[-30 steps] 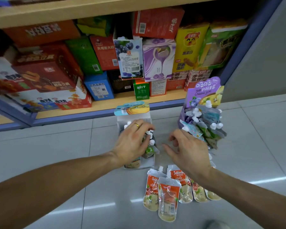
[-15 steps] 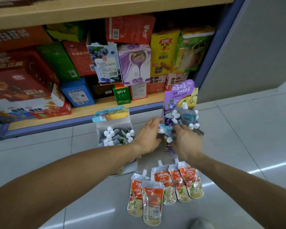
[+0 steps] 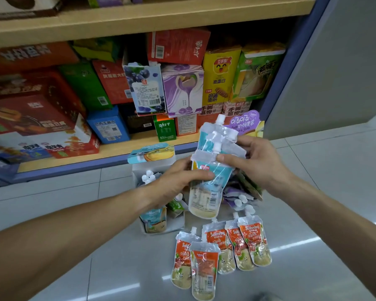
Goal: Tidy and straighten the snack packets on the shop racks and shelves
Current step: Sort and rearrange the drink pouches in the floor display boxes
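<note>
Right now we face the shelf (image 3: 78, 157), its lowest board crowded with snack boxes (image 3: 182, 90) that lean at mixed angles, and the tiled floor (image 3: 326, 187) in front of it, where our sorting is laid out. On the floor, just under our left forearm, stands the white display box (image 3: 154, 170) with a few spouted pouches in it; behind our right hand sits the purple display box (image 3: 245, 122), its pouches spilling forward. Nearer to us, five orange pouches (image 3: 224, 248) lie flat in an overlapping fan, spouts pointing toward the shelf.

Between the two boxes, raised off the floor, we hold a small stack of blue pouches (image 3: 211, 170). Our left hand (image 3: 178, 181) grips the stack across its middle from the left, thumb over the front. Our right hand (image 3: 254, 161) pinches the upper edge, near the spouts, from the right. Neither hand is free.

The stack's long axis runs almost upright, spouts up and tipped slightly right, bases toward the floor. The white box, whose pouches look like the same blue kind, lies down and to the left of the stack, on the left hand's side, so we judge that the left hand is the one to carry it there, bases first.
</note>
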A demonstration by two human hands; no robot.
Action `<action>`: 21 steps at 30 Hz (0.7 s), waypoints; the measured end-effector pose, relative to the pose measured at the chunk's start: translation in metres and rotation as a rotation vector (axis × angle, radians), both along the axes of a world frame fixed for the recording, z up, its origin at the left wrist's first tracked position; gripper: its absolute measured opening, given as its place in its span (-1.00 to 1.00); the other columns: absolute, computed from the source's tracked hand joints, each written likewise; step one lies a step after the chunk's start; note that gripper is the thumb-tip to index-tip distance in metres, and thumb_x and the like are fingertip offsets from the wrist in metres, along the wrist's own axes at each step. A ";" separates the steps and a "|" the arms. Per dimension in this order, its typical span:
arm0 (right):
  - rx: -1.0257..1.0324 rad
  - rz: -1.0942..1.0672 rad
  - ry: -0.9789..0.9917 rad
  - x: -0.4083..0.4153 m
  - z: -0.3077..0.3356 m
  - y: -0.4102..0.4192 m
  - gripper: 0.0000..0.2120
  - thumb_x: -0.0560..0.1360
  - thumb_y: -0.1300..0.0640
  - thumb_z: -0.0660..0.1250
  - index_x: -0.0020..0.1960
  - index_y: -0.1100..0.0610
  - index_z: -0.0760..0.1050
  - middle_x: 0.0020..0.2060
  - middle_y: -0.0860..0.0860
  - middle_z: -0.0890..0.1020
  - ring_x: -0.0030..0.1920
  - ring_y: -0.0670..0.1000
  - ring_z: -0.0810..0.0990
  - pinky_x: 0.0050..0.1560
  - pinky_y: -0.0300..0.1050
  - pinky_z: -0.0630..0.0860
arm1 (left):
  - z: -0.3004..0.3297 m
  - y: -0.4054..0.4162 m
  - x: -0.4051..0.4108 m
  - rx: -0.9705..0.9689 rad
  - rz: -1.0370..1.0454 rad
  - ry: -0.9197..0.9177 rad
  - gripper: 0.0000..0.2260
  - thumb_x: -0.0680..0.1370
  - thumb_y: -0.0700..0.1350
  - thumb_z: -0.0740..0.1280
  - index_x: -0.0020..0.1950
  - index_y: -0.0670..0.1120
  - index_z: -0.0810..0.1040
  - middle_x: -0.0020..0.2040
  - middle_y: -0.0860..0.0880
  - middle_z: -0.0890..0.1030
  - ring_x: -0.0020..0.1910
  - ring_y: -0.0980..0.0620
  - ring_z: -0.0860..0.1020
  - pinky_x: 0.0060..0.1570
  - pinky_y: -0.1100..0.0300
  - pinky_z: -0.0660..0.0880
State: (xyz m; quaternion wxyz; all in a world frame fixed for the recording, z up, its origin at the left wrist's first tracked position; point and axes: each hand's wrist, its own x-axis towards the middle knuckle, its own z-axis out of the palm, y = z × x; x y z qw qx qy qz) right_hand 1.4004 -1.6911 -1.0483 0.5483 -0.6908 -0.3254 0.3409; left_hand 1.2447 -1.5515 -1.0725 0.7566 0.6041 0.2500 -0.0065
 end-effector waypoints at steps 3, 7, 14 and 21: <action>0.036 -0.157 0.348 -0.016 -0.020 0.013 -0.60 0.41 0.20 0.58 0.21 0.20 0.60 0.03 0.12 0.75 0.03 0.19 0.74 0.08 0.13 0.67 | -0.001 -0.008 -0.014 -0.279 0.161 0.015 -0.68 0.56 -0.19 0.43 0.32 -0.08 0.58 0.14 -0.14 0.73 0.04 -0.08 0.72 0.03 0.05 0.67; 0.003 -0.247 0.534 -0.047 -0.031 0.022 -0.66 0.40 0.15 0.58 0.11 0.22 0.61 0.03 0.16 0.74 -0.04 0.13 0.73 0.07 0.04 0.65 | -0.009 -0.016 -0.019 -0.340 0.343 0.020 -0.70 0.58 -0.20 0.43 0.32 -0.10 0.61 0.14 -0.18 0.72 0.08 -0.16 0.71 0.10 -0.06 0.66; -0.022 -0.210 0.532 -0.056 -0.029 0.025 -0.74 0.42 0.20 0.55 0.10 0.22 0.69 0.04 0.19 0.74 0.17 0.32 0.65 0.34 0.31 0.49 | -0.008 -0.011 -0.025 -0.250 0.387 -0.006 -0.66 0.55 -0.19 0.46 0.32 -0.05 0.59 0.17 -0.14 0.72 0.20 -0.20 0.67 0.24 -0.18 0.59; -0.031 -0.333 0.674 -0.045 -0.026 0.019 -0.96 0.55 0.26 0.42 0.00 0.19 0.63 -0.01 0.18 0.75 -0.09 0.06 0.73 -0.01 -0.03 0.65 | -0.008 -0.004 -0.024 -0.374 0.360 -0.034 -0.66 0.63 -0.12 0.34 0.42 -0.04 0.52 0.25 -0.16 0.68 0.32 -0.25 0.59 0.34 -0.26 0.50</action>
